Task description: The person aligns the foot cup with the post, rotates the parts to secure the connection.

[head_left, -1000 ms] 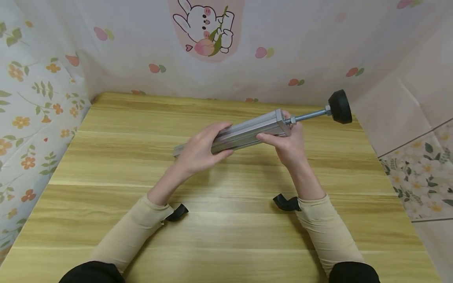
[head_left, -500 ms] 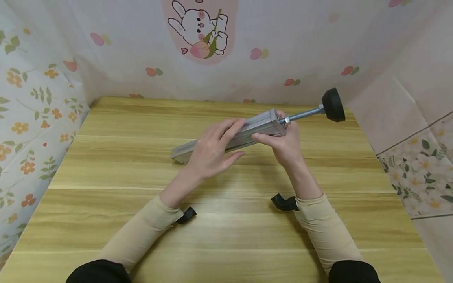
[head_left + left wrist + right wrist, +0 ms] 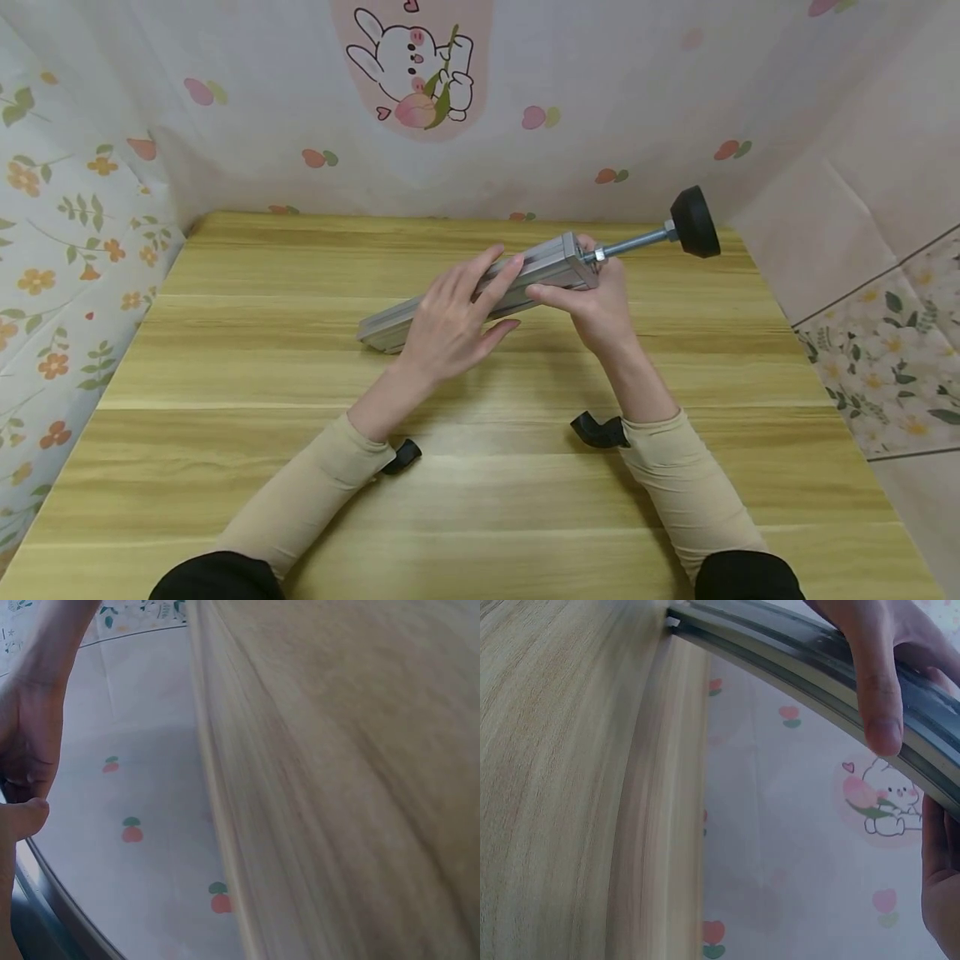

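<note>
Aluminium extrusion (image 3: 549, 263) tilts up rightward over the wooden tabletop (image 3: 480, 475); I judge I'm steadying it and the next move calls for a firm grip, though whether its lower end touches I can't quite tell. Left to right: one extrusion, my left hand (image 3: 450, 325) resting on it, fingers nearly straight, my right hand (image 3: 602, 310) curled round its upper end, one threaded rod (image 3: 636, 242), one black rubber foot (image 3: 695, 222).

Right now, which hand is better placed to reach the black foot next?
Probably the right hand: it grips the metal bar at the end where the rod with the black foot sticks out. The left hand lies across the bar, farther from the foot.
</note>
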`<state>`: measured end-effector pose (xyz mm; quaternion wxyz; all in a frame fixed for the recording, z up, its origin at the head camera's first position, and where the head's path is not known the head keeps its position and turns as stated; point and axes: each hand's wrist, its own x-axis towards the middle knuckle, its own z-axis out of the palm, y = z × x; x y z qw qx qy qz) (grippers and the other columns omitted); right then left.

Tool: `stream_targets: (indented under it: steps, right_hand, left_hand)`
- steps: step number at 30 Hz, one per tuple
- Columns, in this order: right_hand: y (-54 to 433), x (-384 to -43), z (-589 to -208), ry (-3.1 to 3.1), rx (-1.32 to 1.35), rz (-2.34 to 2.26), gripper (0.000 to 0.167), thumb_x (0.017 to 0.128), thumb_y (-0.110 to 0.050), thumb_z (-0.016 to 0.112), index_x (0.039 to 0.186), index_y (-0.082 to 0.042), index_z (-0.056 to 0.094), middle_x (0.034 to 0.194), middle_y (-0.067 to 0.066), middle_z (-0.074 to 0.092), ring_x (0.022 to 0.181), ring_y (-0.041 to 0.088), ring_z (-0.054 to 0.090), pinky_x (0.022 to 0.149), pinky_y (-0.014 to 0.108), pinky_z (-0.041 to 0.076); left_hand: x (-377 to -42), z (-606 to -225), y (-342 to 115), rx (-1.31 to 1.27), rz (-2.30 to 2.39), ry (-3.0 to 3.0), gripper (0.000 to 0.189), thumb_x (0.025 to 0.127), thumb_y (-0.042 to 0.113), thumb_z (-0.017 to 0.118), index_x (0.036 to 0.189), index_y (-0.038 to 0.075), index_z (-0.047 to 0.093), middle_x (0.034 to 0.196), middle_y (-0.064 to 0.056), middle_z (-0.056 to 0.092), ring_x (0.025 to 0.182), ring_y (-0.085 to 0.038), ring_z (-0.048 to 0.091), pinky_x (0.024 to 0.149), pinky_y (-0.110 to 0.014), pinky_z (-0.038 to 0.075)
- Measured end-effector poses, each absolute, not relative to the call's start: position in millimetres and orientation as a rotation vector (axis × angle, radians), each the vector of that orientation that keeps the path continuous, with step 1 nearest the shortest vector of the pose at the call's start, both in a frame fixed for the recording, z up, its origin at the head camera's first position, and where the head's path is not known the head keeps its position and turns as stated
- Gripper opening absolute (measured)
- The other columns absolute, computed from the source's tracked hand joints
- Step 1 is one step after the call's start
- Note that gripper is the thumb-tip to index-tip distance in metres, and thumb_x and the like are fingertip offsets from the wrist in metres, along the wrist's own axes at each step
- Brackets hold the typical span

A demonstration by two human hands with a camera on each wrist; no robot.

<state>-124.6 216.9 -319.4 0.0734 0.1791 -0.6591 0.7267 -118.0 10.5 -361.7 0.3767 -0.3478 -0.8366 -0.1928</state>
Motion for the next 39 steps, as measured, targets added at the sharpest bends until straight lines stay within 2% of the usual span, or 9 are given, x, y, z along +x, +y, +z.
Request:
stream_targets:
  steps: [6, 10, 14, 18, 21, 25, 31, 39]
  right_hand:
    - [216.7, -124.5, -319.5, -1.975, 0.528, 2.188, 0.041, 0.073, 0.015, 0.075, 0.099, -0.015, 0.068, 0.104, -0.002, 0.074, 0.102, 0.017, 0.069, 0.089, 0.029, 0.056]
    - [216.4, -124.1, -319.4, -1.963, 0.534, 2.196, 0.04, 0.073, 0.016, 0.075, 0.098, -0.015, 0.069, 0.103, -0.002, 0.074, 0.101, 0.016, 0.069, 0.087, 0.029, 0.057]
    - [216.3, -123.9, -319.1, -1.966, 0.535, 2.184, 0.04, 0.073, 0.015, 0.076, 0.098, -0.015, 0.069, 0.102, -0.001, 0.075, 0.099, 0.016, 0.07, 0.085, 0.029, 0.057]
    - [216.2, -123.5, -318.2, -1.986, 0.532, 2.162, 0.039, 0.073, 0.014, 0.077, 0.1, -0.014, 0.07, 0.102, -0.001, 0.075, 0.099, 0.017, 0.07, 0.085, 0.03, 0.058]
    - [216.4, -123.6, -318.2, -1.987, 0.535, 2.159, 0.039, 0.073, 0.014, 0.077, 0.101, -0.013, 0.07, 0.102, 0.0, 0.075, 0.099, 0.017, 0.07, 0.085, 0.03, 0.058]
    - [216.6, -124.0, -319.2, -1.978, 0.539, 2.177, 0.039, 0.074, 0.014, 0.077, 0.101, -0.013, 0.07, 0.102, -0.001, 0.075, 0.099, 0.017, 0.07, 0.086, 0.03, 0.057]
    - [217.1, -122.9, -319.2, -1.996, 0.547, 2.157, 0.036, 0.075, 0.008, 0.08, 0.102, -0.014, 0.069, 0.104, -0.001, 0.075, 0.101, 0.017, 0.07, 0.087, 0.03, 0.057]
    - [216.1, -121.3, -318.1, -2.027, 0.521, 2.129, 0.038, 0.075, 0.009, 0.078, 0.103, -0.015, 0.07, 0.105, -0.001, 0.075, 0.102, 0.018, 0.069, 0.088, 0.03, 0.056]
  left_hand:
    - [-118.4, -363.9, 12.2, -0.867, -0.448, -2.127, 0.087, 0.086, 0.039, 0.082, 0.154, 0.023, 0.031, 0.15, -0.013, 0.05, 0.114, -0.029, 0.062, 0.091, -0.042, 0.057]
    - [-117.9, -364.3, 13.8, -0.857, -0.426, -2.102, 0.091, 0.084, 0.037, 0.084, 0.155, 0.024, 0.03, 0.15, -0.013, 0.051, 0.114, -0.029, 0.062, 0.09, -0.043, 0.057]
    - [-117.1, -363.9, 16.5, -0.846, -0.403, -2.092, 0.115, 0.081, 0.033, 0.087, 0.165, 0.029, 0.01, 0.149, -0.013, 0.051, 0.114, -0.03, 0.062, 0.088, -0.045, 0.057]
    - [-116.9, -363.4, 19.8, -0.82, -0.373, -2.094, 0.132, 0.078, 0.031, 0.089, 0.165, 0.035, -0.01, 0.149, -0.013, 0.051, 0.114, -0.029, 0.061, 0.086, -0.045, 0.058]
    - [-116.9, -363.2, 21.7, -0.797, -0.347, -2.09, 0.129, 0.082, 0.028, 0.087, 0.165, 0.035, -0.012, 0.147, -0.012, 0.051, 0.113, -0.029, 0.062, 0.084, -0.045, 0.058]
    - [-116.5, -361.9, 23.1, -0.771, -0.332, -2.078, 0.119, 0.089, 0.017, 0.078, 0.165, 0.035, -0.012, 0.143, -0.012, 0.053, 0.108, -0.028, 0.062, 0.081, -0.045, 0.059]
    - [-117.0, -362.0, 24.5, -0.749, -0.316, -2.082, 0.113, 0.09, 0.006, 0.066, 0.164, 0.035, -0.014, 0.135, -0.011, 0.054, 0.101, -0.027, 0.061, 0.078, -0.042, 0.057]
    - [-117.1, -362.5, 24.0, -0.741, -0.307, -2.089, 0.118, 0.086, 0.007, 0.07, 0.164, 0.034, -0.013, 0.128, -0.011, 0.053, 0.092, -0.026, 0.057, 0.074, -0.039, 0.055]
